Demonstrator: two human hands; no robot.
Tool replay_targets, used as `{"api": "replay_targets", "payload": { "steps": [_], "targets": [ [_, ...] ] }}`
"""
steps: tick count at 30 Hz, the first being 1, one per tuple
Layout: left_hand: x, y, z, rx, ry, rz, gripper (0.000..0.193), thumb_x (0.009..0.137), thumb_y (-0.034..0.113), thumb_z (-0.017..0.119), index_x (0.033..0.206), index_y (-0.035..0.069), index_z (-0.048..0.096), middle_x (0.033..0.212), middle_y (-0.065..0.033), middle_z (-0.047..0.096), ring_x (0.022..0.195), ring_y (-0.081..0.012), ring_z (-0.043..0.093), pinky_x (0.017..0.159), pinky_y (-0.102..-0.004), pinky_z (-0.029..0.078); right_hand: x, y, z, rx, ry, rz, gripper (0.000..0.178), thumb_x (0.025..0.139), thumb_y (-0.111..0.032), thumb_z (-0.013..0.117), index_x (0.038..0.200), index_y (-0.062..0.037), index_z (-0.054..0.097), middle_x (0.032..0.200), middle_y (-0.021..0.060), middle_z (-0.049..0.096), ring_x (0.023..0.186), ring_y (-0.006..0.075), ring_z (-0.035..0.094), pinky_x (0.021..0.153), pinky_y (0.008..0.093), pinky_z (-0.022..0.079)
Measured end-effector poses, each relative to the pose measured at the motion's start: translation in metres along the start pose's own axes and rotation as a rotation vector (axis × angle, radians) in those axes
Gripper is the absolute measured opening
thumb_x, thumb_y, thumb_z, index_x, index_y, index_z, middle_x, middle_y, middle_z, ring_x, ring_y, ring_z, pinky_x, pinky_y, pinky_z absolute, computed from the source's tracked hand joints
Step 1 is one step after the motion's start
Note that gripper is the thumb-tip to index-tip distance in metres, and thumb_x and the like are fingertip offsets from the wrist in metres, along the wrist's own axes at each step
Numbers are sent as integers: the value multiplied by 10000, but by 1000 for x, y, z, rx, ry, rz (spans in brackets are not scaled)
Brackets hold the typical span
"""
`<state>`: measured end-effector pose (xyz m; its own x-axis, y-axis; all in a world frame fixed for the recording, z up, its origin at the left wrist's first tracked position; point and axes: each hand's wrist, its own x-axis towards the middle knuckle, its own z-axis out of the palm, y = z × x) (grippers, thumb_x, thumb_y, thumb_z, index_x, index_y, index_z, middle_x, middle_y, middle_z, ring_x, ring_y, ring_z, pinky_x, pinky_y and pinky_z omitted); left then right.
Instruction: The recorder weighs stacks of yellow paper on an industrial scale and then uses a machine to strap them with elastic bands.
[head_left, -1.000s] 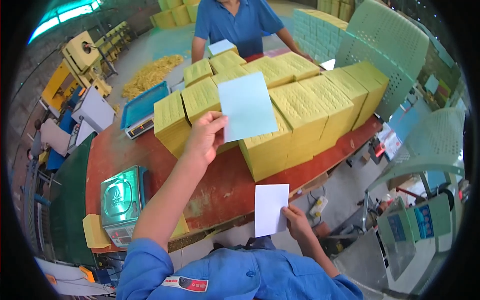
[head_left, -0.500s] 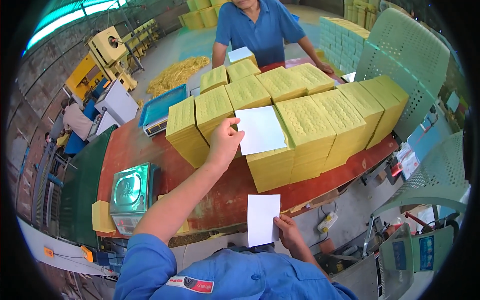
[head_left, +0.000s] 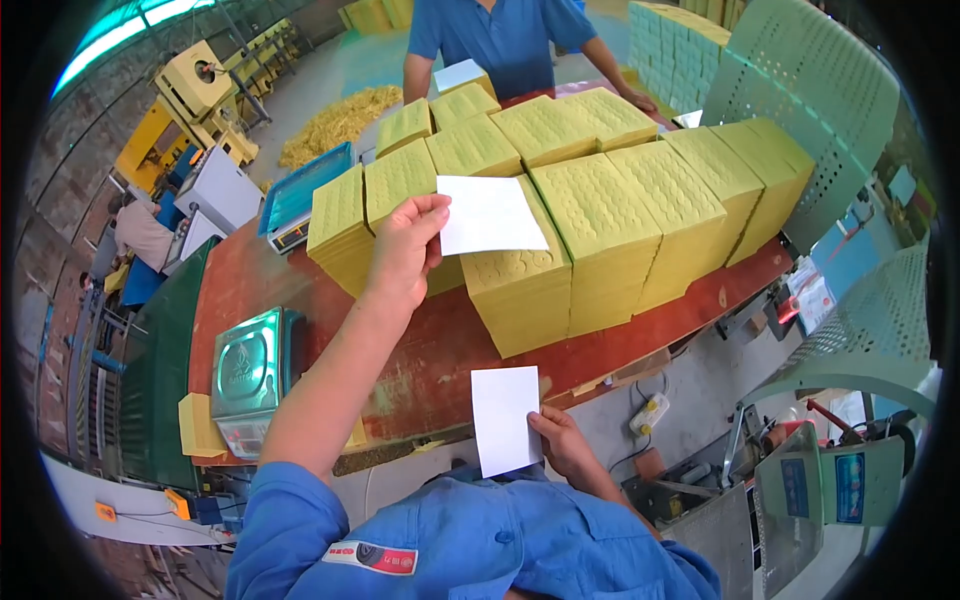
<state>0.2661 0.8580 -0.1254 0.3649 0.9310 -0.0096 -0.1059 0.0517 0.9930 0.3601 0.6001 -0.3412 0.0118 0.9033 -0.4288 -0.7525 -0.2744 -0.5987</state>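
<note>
We have a single head-worn fisheye view looking steeply down and forward, close over the red table [head_left: 400, 370], its curved rim perhaps hiding the far edges of the room.

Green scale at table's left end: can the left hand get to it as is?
Probably yes. The left hand is out over the yellow stacks, pinching a white sheet. The scale lies beside that forearm with nothing between them, though the hand would have to pull back and is already full.

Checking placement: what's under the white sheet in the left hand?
The white sheet, pinched by the left hand, lies over a yellow paper stack; the stack's top beneath it is hidden.
</note>
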Motion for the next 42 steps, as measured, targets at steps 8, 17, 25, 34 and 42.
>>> {"api": "replay_targets", "payload": {
  "steps": [8,17,25,34,42],
  "targets": [
    [-6,-20,17,192,37,67,143,892,96,645,1019,31,637,735,45,578,579,-23,458,499,-194,345,-1,-1,-2,-30,15,18,193,965,-163,567,1053,-6,638,958,53,678,837,131,608,758,286,471],
    [-4,-27,10,350,47,200,154,859,87,661,968,-20,647,693,26,555,637,-49,460,601,-223,389,5,3,0,-7,-11,85,192,963,-168,577,1037,-6,647,946,44,680,833,126,608,757,275,468],
    [-2,-25,5,520,99,240,112,856,119,677,909,20,668,698,17,567,636,-56,484,597,-225,390,13,6,-4,-38,-30,84,223,975,-162,539,1113,-6,620,1001,79,679,911,179,637,794,335,503],
    [43,8,35,1002,-124,879,193,895,134,602,1008,-15,651,1006,-172,649,899,-318,628,792,-390,494,5,-15,-6,-396,-68,-184,173,963,-154,573,1026,-11,647,908,-6,625,836,98,557,729,282,462],
    [55,-21,44,1315,-303,770,274,914,158,567,1076,-56,622,1094,-192,631,1040,-346,583,928,-417,463,21,-95,1,-1111,118,-847,128,853,-33,595,963,30,579,1020,189,600,949,366,589,806,397,490]
  ]
}}
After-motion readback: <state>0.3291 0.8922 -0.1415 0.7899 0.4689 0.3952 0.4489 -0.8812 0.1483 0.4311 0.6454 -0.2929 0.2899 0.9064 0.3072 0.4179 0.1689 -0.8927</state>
